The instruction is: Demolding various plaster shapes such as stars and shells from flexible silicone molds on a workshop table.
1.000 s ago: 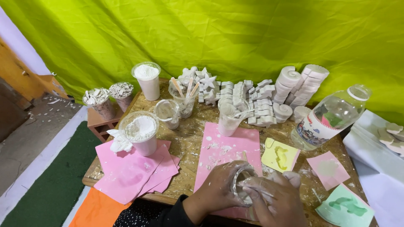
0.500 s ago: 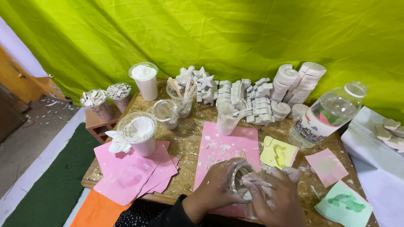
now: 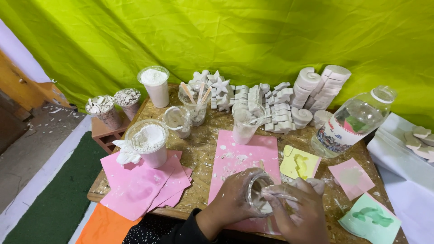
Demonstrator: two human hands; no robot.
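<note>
Clear plastic cup (image 3: 258,195), smeared white inside, sits tilted at the near edge of the surface (image 3: 205,158), over a pink sheet (image 3: 246,158). Left hand (image 3: 235,201) wraps its wall; right hand (image 3: 300,212) fingers pinch a stick (image 3: 278,195) inside. Judged light, thin-walled, slippery with wet plaster: grip mid-wall, gently.
</note>
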